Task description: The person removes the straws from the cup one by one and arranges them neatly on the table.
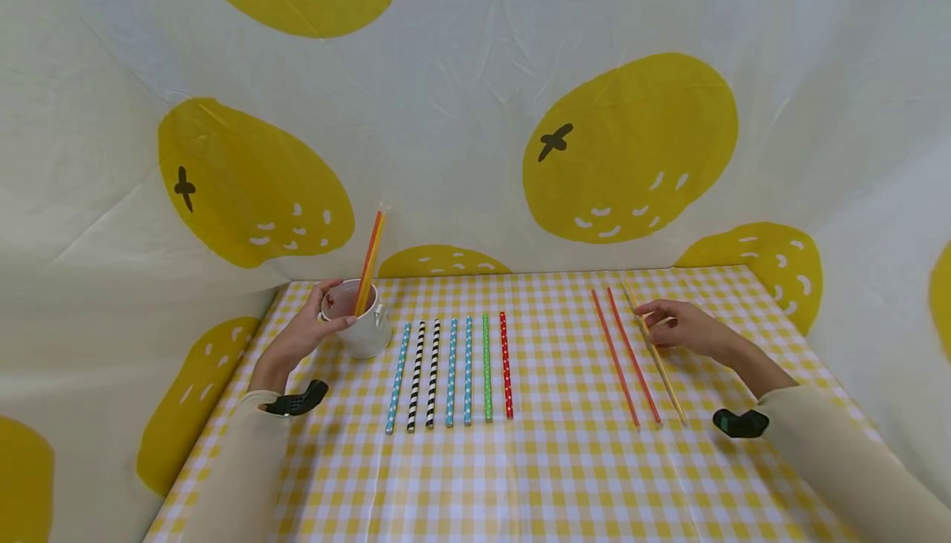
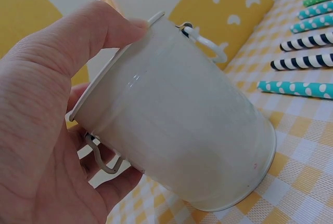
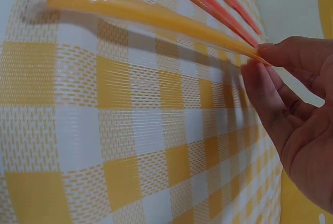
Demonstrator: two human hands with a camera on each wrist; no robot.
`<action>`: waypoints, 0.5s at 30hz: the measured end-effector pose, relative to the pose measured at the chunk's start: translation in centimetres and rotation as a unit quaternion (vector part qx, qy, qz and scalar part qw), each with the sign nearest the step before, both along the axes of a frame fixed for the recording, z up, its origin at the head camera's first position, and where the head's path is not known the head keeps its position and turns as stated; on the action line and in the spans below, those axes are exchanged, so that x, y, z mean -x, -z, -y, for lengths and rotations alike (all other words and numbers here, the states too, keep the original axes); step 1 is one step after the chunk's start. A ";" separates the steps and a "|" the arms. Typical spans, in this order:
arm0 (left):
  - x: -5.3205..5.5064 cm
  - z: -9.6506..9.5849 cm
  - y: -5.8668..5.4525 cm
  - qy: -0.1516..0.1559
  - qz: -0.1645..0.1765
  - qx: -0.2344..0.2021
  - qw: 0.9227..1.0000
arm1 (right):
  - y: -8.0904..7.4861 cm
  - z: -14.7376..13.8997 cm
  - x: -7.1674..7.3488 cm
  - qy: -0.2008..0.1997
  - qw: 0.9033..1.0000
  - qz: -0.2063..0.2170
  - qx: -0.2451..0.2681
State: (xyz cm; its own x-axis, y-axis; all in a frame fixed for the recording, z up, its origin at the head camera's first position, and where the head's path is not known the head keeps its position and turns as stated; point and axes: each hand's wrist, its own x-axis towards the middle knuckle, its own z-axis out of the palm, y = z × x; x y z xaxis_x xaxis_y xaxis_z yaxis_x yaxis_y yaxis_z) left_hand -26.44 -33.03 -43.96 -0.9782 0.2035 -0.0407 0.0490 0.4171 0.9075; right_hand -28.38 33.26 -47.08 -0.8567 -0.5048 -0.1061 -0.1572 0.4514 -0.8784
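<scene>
My left hand (image 1: pixel 300 335) grips a white pail (image 1: pixel 369 340) with small side handles, thumb over its rim and fingers on the far side. Inside the pail lean a red straw (image 1: pixel 369 254) and an orange straw (image 1: pixel 371 275), their tops sticking out. On the right, my right hand (image 1: pixel 687 328) pinches a yellow-orange straw (image 3: pixel 130 13) in a clear wrapper between thumb and fingertips. The right wrist view shows that straw's near end a little above the cloth, with a shadow under it. Two red-orange straws (image 1: pixel 631 353) lie just left of it.
Between the hands lies a row of patterned paper straws (image 1: pixel 451 374): blue dotted, black-striped, green and red dotted. A yellow checked cloth (image 1: pixel 565 477) covers the table. Behind it hangs a white sheet (image 1: pixel 461 114) printed with yellow fruit.
</scene>
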 end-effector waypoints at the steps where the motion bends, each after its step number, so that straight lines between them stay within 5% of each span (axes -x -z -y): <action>1: 0.0 0.0 0.0 0.000 0.000 0.000 1.000 | 0.1 0.1 0.1 -0.001 1.000 -0.002 -0.003; 15: 0.0 0.0 -0.1 0.000 0.004 -0.004 1.000 | 0.8 1.1 0.7 0.020 0.999 -0.005 -0.044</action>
State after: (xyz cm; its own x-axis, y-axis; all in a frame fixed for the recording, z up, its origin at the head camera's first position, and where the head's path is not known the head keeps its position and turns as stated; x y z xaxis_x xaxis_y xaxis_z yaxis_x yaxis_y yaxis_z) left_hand -26.41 -33.01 -43.87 -0.9780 0.2032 -0.0475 0.0410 0.4102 0.9111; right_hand -29.08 32.20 -47.83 -0.8775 -0.4591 -0.1387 -0.1467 0.5323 -0.8337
